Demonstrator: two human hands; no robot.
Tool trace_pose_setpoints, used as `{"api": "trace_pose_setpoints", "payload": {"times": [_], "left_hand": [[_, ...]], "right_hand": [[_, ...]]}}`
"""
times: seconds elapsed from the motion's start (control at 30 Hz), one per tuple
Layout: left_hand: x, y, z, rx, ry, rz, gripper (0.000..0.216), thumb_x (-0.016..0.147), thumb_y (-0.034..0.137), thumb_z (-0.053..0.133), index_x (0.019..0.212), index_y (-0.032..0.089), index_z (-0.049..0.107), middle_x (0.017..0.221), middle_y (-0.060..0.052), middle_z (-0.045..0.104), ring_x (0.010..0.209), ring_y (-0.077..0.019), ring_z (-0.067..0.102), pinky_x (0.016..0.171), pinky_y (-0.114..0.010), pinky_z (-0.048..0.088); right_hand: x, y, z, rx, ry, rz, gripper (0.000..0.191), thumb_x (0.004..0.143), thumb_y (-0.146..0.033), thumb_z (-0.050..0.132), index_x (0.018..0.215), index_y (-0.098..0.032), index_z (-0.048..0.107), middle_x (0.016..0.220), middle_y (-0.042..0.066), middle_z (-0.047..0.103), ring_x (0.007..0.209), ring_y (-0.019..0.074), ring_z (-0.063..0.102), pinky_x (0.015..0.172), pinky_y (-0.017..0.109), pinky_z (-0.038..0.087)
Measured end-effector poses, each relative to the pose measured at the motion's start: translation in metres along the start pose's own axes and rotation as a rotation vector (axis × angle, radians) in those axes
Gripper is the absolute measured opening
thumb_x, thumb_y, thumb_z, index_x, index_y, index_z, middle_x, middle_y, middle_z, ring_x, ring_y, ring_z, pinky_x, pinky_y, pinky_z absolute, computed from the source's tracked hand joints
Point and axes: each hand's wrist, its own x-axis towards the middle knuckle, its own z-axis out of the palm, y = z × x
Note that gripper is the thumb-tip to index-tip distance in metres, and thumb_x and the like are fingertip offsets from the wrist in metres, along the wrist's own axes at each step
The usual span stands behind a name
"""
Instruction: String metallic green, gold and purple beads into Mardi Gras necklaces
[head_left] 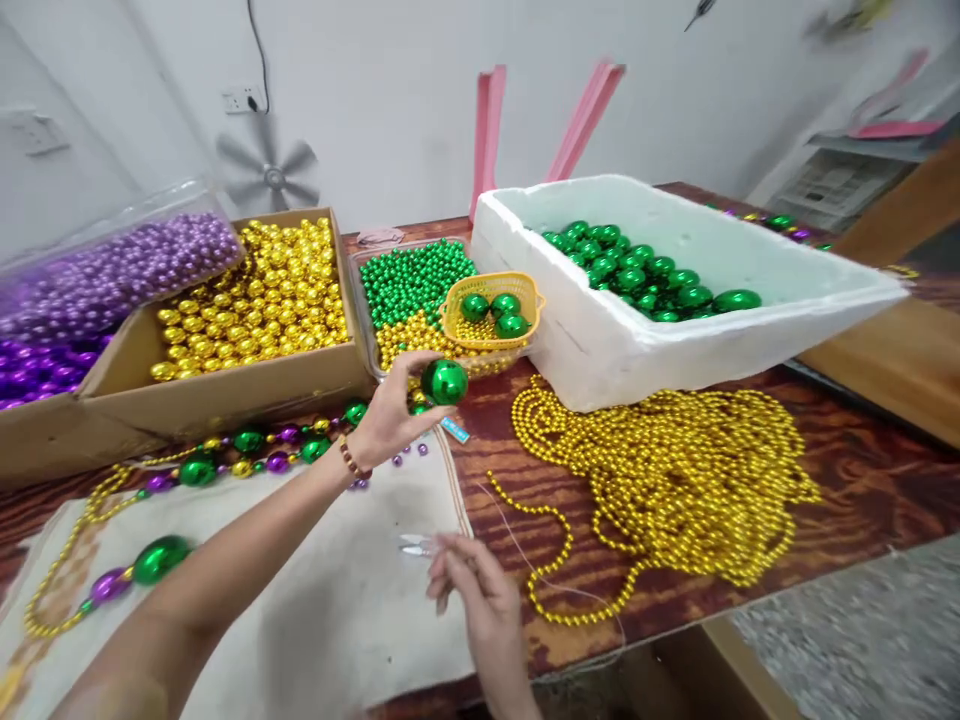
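My left hand (pixel 394 410) grips a large shiny green ball (pixel 445 382) between thumb and fingers, in front of the tray of small beads. Below it, my right hand (pixel 480 590) is closed around small thread snips (pixel 417 545), whose two blades point left over the white cloth (pixel 337 590). A beaded strand with green, purple and gold balls (pixel 199 468) lies along the cloth's back edge. On the cloth's left part rests a big green ball (pixel 161 560) beside a purple ball (pixel 110 585). A few small purple beads (pixel 423 450) lie near my left hand.
Gold bead chain (pixel 675 480) is heaped at right, with a thin thread near its loose end. Behind stand a white foam box (pixel 585 360) of green balls, a yellow basket (pixel 493 342) on a bead tray, a cardboard box (pixel 225 385) of gold beads and a fan (pixel 274 178).
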Motion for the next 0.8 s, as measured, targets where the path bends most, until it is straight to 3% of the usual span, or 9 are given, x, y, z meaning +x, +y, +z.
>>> {"api": "trace_pose_setpoints", "payload": {"times": [0.13,0.33,0.53,0.8], "left_hand": [[-0.07,0.027,-0.044,-0.005,-0.011,-0.045,0.064,0.081,0.032,0.076,0.137,0.026,0.045,0.13,-0.012,0.057,0.12,-0.0253,0.056,0.101,-0.04,0.048],[-0.132,0.042,-0.08,-0.007,0.065,-0.111,0.06,0.085,0.026,0.071,0.141,0.029,0.048,0.134,-0.014,0.056,0.127,-0.0284,0.052,0.107,-0.049,0.045],[-0.155,0.039,-0.096,-0.157,0.256,-0.272,0.052,0.082,0.022,0.073,0.132,0.028,0.057,0.133,-0.012,0.056,0.126,-0.0258,0.053,0.104,-0.042,0.049],[-0.148,0.023,-0.115,-0.514,0.446,-0.463,0.046,0.079,0.033,0.077,0.122,0.027,0.062,0.124,-0.007,0.065,0.107,-0.0209,0.065,0.089,-0.035,0.057]], "right_hand": [[0.016,-0.02,0.02,-0.025,0.095,-0.124,0.027,0.088,-0.04,0.067,0.099,-0.016,0.071,0.073,0.004,0.069,0.058,0.014,0.065,0.05,0.023,0.053],[0.015,-0.014,0.056,-0.135,-0.011,-0.144,0.021,0.091,-0.032,0.063,0.101,-0.016,0.07,0.078,0.005,0.072,0.062,0.0146,0.068,0.054,0.025,0.055],[-0.008,0.013,0.065,-0.208,-0.081,-0.125,0.019,0.092,-0.029,0.062,0.099,-0.015,0.074,0.071,0.004,0.07,0.055,0.013,0.065,0.048,0.023,0.052],[-0.021,0.031,0.064,-0.404,-0.264,-0.192,0.022,0.094,-0.025,0.058,0.102,-0.017,0.076,0.069,0.003,0.067,0.053,0.0123,0.062,0.049,0.025,0.052]]}}
